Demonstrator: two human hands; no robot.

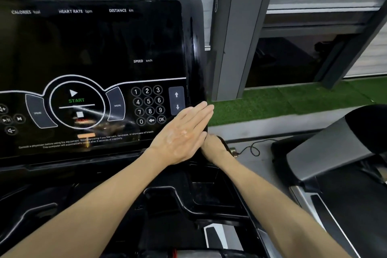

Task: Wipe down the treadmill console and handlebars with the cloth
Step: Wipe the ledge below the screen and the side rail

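The black treadmill console (pixel 94 48) fills the left of the view, with a dark screen, a START dial and a number keypad (pixel 148 104). My left hand (pixel 182 132) lies flat against the console's lower right corner, fingers straight and pointing up and right, with nothing visible in it. My right hand (pixel 213 147) is just right of it at the console's side edge; its fingers are hidden behind my left hand and the edge. No cloth shows in the view. A padded black and grey handlebar (pixel 335 144) runs along the right.
Below the console is a black tray with cup recesses (pixel 209 192). A thin black cord with a small clip (pixel 247 150) lies on the grey floor strip to the right. Green artificial turf (pixel 293 98), grey posts and a dark window stand beyond.
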